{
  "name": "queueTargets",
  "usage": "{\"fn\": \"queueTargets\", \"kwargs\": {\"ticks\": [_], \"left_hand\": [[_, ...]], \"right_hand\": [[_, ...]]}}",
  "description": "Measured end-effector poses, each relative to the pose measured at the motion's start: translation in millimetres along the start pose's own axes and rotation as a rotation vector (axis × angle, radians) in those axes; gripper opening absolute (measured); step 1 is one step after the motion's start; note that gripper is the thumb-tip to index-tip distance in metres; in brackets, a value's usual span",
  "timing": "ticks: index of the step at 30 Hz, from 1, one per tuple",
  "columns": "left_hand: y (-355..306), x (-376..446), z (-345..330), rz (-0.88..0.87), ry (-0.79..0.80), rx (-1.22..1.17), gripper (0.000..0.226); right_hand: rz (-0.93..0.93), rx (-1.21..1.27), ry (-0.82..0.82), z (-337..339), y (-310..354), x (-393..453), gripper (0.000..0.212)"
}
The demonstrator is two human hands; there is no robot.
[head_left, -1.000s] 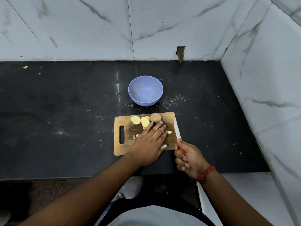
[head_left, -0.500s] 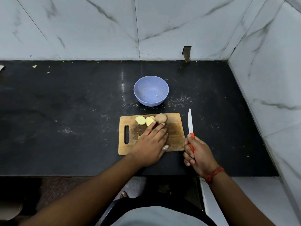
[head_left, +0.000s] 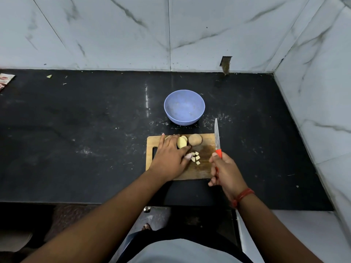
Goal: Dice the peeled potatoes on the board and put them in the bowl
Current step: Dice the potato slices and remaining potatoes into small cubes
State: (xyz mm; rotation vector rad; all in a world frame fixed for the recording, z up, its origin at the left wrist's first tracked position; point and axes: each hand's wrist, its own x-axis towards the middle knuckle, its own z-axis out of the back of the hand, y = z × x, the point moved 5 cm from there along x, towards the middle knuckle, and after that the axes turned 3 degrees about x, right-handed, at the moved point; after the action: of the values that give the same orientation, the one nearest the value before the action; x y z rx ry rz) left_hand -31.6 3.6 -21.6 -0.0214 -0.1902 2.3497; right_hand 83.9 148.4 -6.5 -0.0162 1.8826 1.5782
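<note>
A wooden cutting board (head_left: 203,168) lies on the black counter. At its far edge are a whole brownish potato (head_left: 195,139) and pale potato slices (head_left: 182,142). Several small potato cubes (head_left: 195,157) lie mid-board. My left hand (head_left: 170,157) rests palm down on the board's left half, fingers stretched over the leftmost slices, thumb beside the cubes. My right hand (head_left: 226,170) grips the orange handle of a knife (head_left: 217,138), blade pointing away along the board's right edge. The blue bowl (head_left: 184,107) stands just beyond the board and looks empty.
Marble-tiled walls close off the back and right side of the counter (head_left: 85,130). A printed packet (head_left: 4,80) lies at the far left edge. Small scraps dot the back left. The counter's front edge runs just below the board.
My left hand slid left and away across the board, uncovering the potato cubes. My right hand drew the knife off the board to its right edge.
</note>
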Motion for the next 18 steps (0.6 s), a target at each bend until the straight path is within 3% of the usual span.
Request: {"fn": "queueTargets", "kwargs": {"ticks": [5, 10, 14, 18], "left_hand": [[9.9, -2.8, -5.9, 0.014, 0.044, -0.081, 0.069], [14.9, -6.0, -8.9, 0.011, 0.107, -0.165, 0.073], [15.7, -6.9, -0.7, -0.053, 0.069, -0.201, 0.053], [16.4, -9.7, 2.1, -0.103, 0.046, -0.197, 0.048]], "right_hand": [[0.104, -0.242, -0.162, -5.3, 1.4, 22.3, 0.021], [0.169, -0.449, -0.139, -23.0, 7.4, 36.0, 0.021], [0.143, -0.436, -0.071, -31.2, 6.2, 32.5, 0.020], [0.166, -0.403, -0.145, -28.0, 4.8, 31.3, 0.019]]}}
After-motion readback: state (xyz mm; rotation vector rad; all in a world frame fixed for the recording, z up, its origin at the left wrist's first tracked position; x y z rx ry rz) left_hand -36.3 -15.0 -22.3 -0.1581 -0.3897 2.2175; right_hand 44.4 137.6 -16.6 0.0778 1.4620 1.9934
